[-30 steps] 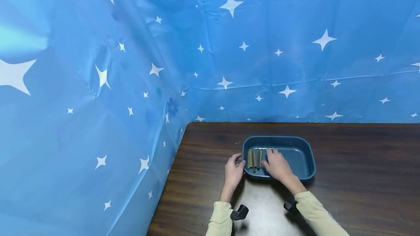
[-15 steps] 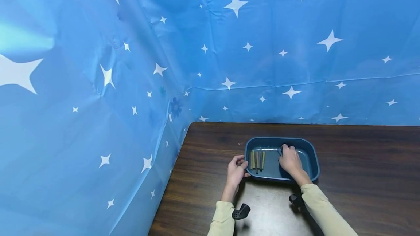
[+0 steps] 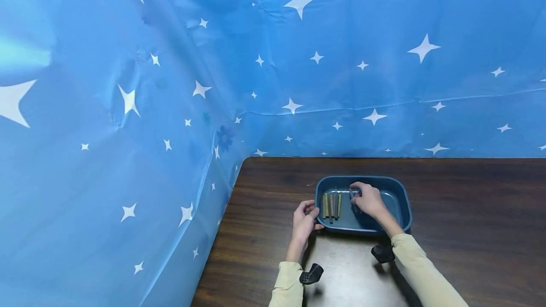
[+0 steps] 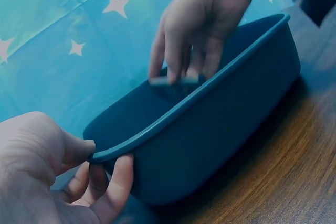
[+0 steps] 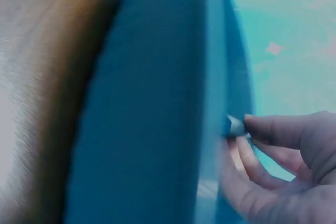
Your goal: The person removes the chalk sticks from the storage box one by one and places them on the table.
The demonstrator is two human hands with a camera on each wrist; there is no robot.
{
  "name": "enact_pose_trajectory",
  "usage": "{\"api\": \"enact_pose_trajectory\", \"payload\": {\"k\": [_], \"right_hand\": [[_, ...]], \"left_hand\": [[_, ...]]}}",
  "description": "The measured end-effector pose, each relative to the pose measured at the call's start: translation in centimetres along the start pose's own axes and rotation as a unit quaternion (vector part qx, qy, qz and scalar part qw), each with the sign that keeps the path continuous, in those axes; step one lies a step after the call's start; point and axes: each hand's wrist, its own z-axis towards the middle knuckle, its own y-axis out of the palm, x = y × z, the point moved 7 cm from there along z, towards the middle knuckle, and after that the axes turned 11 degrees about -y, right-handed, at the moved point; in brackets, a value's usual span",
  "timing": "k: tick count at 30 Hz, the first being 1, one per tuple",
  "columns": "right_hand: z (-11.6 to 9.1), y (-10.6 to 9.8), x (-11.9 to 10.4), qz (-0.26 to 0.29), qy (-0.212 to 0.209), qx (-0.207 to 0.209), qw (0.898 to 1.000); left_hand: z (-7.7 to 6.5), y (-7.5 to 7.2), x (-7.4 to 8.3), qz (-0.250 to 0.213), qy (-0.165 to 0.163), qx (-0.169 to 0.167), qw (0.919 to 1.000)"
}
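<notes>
A blue rectangular plastic basin (image 3: pixel 403 188) stands on the table. At its left end my left hand (image 3: pixel 303 224) grips the rim; in the left wrist view the thumb lies on the rim and the fingers against the outer wall (image 4: pixel 220 124). Inside the basin, near the middle, my right hand (image 3: pixel 370 200) pinches a short blue-grey stick (image 4: pixel 173 81) between thumb and fingertips. The stick's end (image 5: pixel 236 126) shows in the right wrist view. Several thin sticks (image 3: pixel 332 206), yellow-green and grey-brown, lie side by side in the basin's left part.
The dark wood table (image 3: pixel 277 179) meets a blue star-printed sheet (image 3: pixel 341 60) at the back and left. Black camera mounts (image 3: pixel 311 274) hang from both wrists, over the table in front of the basin.
The right hand first moved right inside the basin, then came back left, with the stick now showing in its fingers. The left hand stays at the rim.
</notes>
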Motion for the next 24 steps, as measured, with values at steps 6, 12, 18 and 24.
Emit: {"api": "enact_pose_trajectory", "payload": {"k": [6,12,18,24], "right_hand": [[-1.1,-3.5,-1.3,0.134,0.016,0.000,0.991],[-2.9,-8.5,-2.1,0.168,0.005,0.022,0.986],[-5.7,-13.2,0.4,0.152,0.030,0.050,0.987],[-9.2,-16.8,4.5,0.125,0.060,0.071,0.988]], "left_hand": [[0.2,-0.5,-0.1,0.013,-0.004,0.020,0.9997],[0.3,-0.7,-0.1,0.010,-0.008,0.023,0.9997],[0.3,-0.4,0.7,0.073,-0.012,0.035,0.9967],[0.8,0.7,2.3,0.187,0.016,0.049,0.9811]]}}
